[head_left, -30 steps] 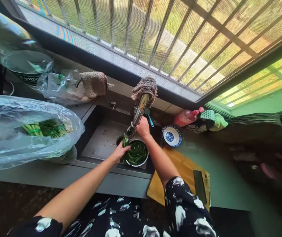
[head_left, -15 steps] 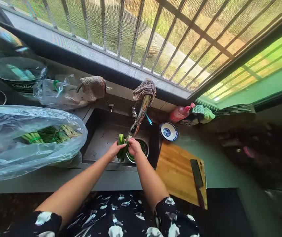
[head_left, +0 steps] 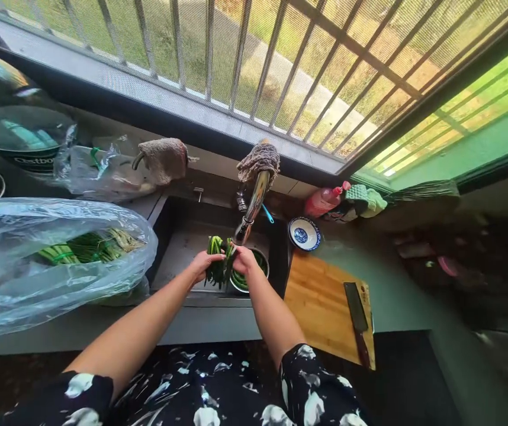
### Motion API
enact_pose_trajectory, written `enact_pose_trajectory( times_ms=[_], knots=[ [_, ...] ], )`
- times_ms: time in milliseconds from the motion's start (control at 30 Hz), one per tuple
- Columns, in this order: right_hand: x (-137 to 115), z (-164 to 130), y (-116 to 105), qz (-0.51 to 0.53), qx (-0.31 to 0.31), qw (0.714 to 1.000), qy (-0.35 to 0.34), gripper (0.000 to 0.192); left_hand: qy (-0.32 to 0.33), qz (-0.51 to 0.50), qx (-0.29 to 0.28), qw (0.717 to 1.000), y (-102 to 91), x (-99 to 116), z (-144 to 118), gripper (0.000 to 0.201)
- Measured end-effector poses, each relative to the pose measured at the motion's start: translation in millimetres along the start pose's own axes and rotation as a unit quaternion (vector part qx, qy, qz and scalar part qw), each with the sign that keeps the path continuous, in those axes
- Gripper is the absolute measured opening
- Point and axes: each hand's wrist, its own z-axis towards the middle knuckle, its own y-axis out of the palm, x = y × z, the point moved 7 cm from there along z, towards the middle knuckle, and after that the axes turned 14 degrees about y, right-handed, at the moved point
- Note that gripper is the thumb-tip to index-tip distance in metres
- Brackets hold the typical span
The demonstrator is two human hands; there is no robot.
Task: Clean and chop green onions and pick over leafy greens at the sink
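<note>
Hands: a bunch of green stalks [head_left: 216, 260] is gripped between left hand [head_left: 201, 263] and right hand [head_left: 241, 258], under the faucet [head_left: 250, 208].
Steel bowl [head_left: 260, 260]: set right of the faucet spout, holding more greens.
Advice: stalks are best kept over the sink [head_left: 183, 248] and fanned.

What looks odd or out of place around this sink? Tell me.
A rag is draped over the top of the tap, an unusual perch. The cleaver lies close to the cutting board front corner. Otherwise nothing is spilled; both hands hold green stalks under the spout.
</note>
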Motion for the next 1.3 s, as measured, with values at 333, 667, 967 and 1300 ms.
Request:
enact_pose_trajectory(
  times_ms=[333,667,967,1300],
  knots=[
    [-15,3,-16,-0.079,-0.009,0.997,0.002,0.013,0.027,-0.023,0.012,0.999,12.3,-8,6,0.047],
    [-15,1,-21,-0.07,-0.016,0.997,0.043,0.009,0.044,0.033,0.014,0.998,18.7,-13,9,0.053],
    [-14,-7,-16,-0.117,-0.067,0.99,0.043,0.019,0.077,0.119,0.029,0.99,18.4,-10,11,0.056],
    [-19,-11,-33,-0.177,-0.034,0.983,0.046,0.022,0.044,0.037,-0.019,0.998,27.2,-20,7,0.057]
  ],
)
